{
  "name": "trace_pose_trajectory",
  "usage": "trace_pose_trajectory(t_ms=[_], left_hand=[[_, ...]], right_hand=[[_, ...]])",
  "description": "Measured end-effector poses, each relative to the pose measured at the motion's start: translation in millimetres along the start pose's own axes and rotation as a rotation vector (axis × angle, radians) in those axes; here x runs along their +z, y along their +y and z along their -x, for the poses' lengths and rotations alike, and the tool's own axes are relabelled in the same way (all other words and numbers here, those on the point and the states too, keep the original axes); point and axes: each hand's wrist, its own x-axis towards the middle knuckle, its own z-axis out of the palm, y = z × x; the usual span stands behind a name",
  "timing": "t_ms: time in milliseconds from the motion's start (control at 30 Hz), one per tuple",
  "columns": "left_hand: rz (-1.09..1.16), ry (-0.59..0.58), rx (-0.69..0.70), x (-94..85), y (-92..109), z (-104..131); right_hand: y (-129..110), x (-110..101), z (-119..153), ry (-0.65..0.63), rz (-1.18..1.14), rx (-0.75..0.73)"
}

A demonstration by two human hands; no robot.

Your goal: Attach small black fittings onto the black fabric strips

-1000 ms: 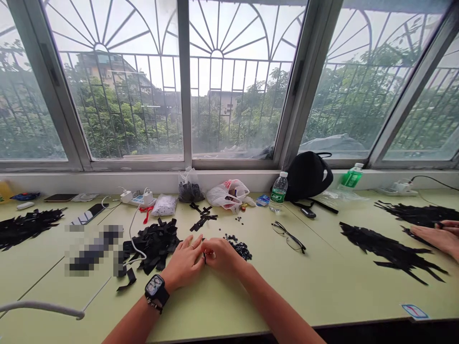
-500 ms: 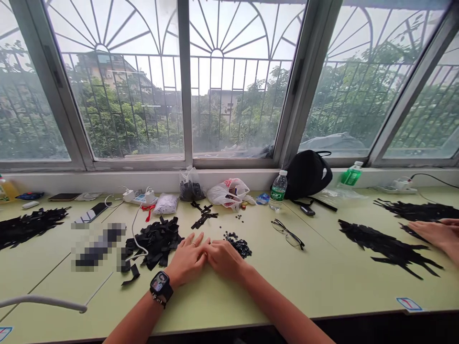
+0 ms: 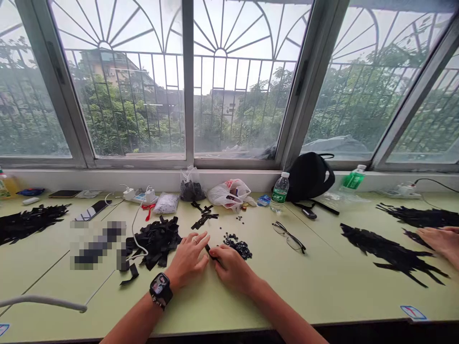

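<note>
A short black fabric strip sits pinched between the thumb and fingers of my right hand, low over the table. My left hand rests just left of it with fingers stretched and thumb apart; its index fingertip is close to the strip's far end, and whether they touch I cannot tell. Beyond my right hand lies a pile of small dark round snap-like pieces. Left of my left hand is a heap of black strips. A few more strips lie farther back.
Eyeglasses and a water bottle are to the right, near a black bag. A white cable runs by the heap. Plastic bags line the back. Another person's hand is at far right beside black strips.
My hands were together at the fingertips; now a gap lies between them. My right hand has shifted slightly right and turned, and the black strip in it shows.
</note>
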Motion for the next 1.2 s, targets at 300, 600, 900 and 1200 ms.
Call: trace_pose_trajectory(t_ms=[300,600,900,1200], left_hand=[[-0.022,0.022,0.019,0.9,9,1],[-0.03,0.029,0.002,3.1,9,1],[-0.038,0.022,0.0,4.1,8,3],[0.025,0.111,-0.033,6.5,-1,-2]], right_hand=[[-5,-2,1,-0.012,-0.036,-0.002],[-4,-2,-2,-0.04,0.001,-0.001],[-7,2,0,-0.022,0.011,-0.044],[-6,1,-2,0.008,0.006,-0.117]])
